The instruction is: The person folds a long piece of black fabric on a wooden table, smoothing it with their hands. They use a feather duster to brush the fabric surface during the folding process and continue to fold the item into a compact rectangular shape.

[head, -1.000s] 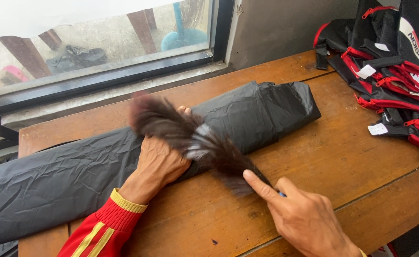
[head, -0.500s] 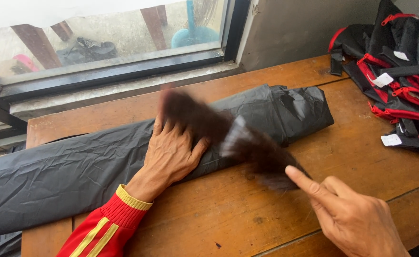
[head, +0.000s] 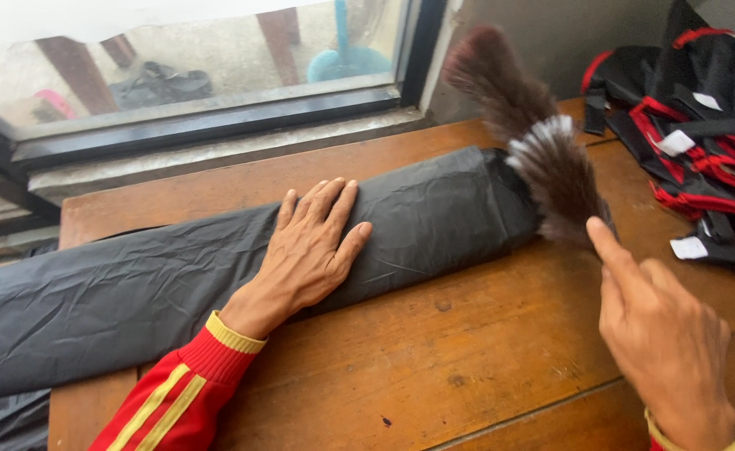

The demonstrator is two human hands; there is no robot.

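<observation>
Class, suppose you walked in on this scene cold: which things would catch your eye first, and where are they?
A brown feather duster raised in the right hand over the right end of a long black plastic-wrapped bundle. The left hand lies flat on the bundle's middle; red-trimmed black bags pile at the wooden table's far right.

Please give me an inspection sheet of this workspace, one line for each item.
Surface: wooden table, brown, small dark specks.
Job's things: long black plastic-wrapped bundle lying across the table; feather duster at its right end.
Clutter: black and red straps pile at the right edge.
Hands: left hand flat on the bundle; right hand holds the duster, forefinger stretched out.
Cables: nothing seen.
Surroundings: window behind the table, grey wall beside it.
</observation>
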